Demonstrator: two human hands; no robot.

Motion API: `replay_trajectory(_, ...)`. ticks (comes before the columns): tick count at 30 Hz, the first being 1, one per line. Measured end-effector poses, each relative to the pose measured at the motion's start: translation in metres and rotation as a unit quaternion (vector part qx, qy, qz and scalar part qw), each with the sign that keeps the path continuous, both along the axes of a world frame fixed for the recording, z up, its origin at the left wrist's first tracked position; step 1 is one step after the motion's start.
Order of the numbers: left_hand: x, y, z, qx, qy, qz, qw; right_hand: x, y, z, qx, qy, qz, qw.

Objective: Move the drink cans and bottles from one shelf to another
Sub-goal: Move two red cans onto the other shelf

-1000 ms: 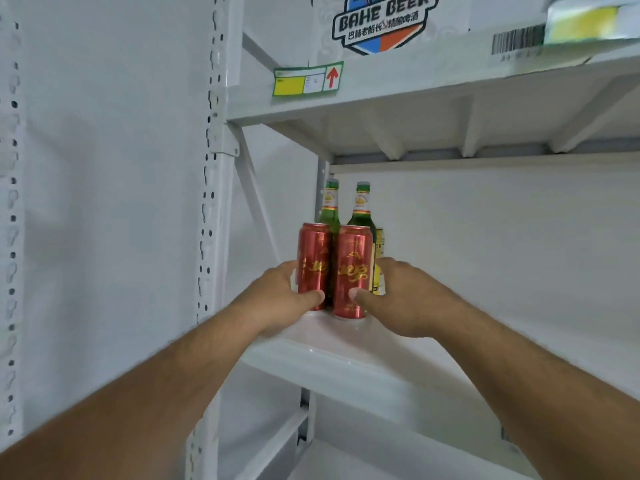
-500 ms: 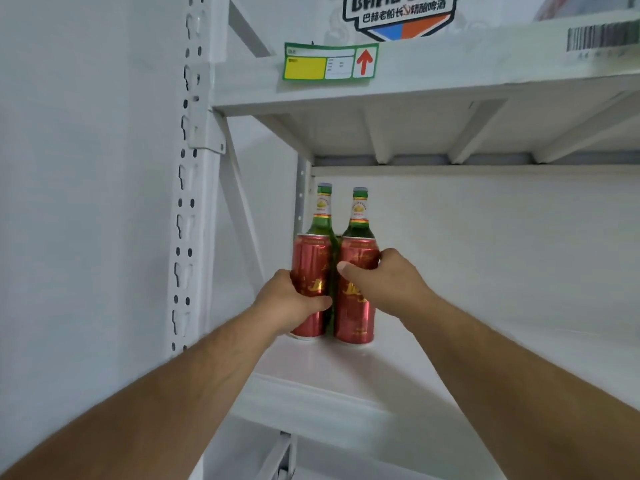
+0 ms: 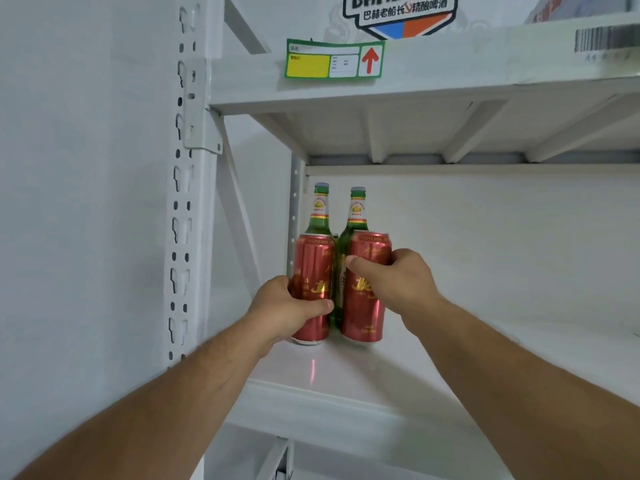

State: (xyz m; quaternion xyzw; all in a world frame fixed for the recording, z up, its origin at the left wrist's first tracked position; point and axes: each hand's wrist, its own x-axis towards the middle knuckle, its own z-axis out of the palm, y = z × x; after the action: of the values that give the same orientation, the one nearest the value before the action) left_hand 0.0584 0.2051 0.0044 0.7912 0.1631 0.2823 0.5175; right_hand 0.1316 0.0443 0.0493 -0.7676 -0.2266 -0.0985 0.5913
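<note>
Two tall red cans stand side by side at the left end of a white shelf [image 3: 346,386]. My left hand [image 3: 287,310] wraps the lower half of the left red can [image 3: 313,261]. My right hand [image 3: 394,275] grips the right red can [image 3: 367,317] near its top. Behind the cans stand two green bottles, the left bottle [image 3: 320,209] and the right bottle [image 3: 357,213], upright against the back wall, their lower parts hidden by the cans.
A white shelf upright [image 3: 188,202] with slots rises at the left, with a diagonal brace behind it. The shelf above [image 3: 450,67] carries a green and yellow label [image 3: 334,60] and a printed carton [image 3: 398,12]. The shelf surface stretches to the right.
My right hand has slid up the right can toward its top and the two cans now stand slightly apart. The view has shifted closer and upward.
</note>
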Motion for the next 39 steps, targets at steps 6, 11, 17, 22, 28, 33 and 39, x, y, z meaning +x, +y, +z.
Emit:
replay_trajectory(6,-0.006,-0.02,0.008,-0.001,-0.026,-0.063,0.998,-0.015,-0.05,0.014,0.035,-0.035,-0.017,0.999)
replay_trajectory(11,0.003,-0.047,0.009,-0.003,-0.041,-0.135,0.99,-0.026,-0.099,0.013,0.047,-0.058,-0.062,0.995)
replay_trajectory(17,0.009,-0.11,0.006,0.025,-0.046,-0.196,0.979,-0.043,-0.162,0.013,0.051,-0.062,-0.107,0.991)
replay_trajectory(22,0.008,-0.18,0.008,0.028,-0.057,-0.228,0.972,-0.062,-0.235,0.017,0.058,-0.068,-0.129,0.988)
replay_trajectory(28,0.002,-0.279,0.012,0.022,-0.057,-0.262,0.963,-0.086,-0.339,0.021,0.055,-0.069,-0.165,0.982)
replay_trajectory(33,-0.011,-0.362,0.015,0.028,-0.066,-0.301,0.951,-0.11,-0.425,0.024,0.05,-0.073,-0.192,0.977)
replay_trajectory(39,-0.021,-0.451,0.011,0.027,-0.067,-0.337,0.939,-0.132,-0.515,0.027,0.043,-0.077,-0.221,0.971)
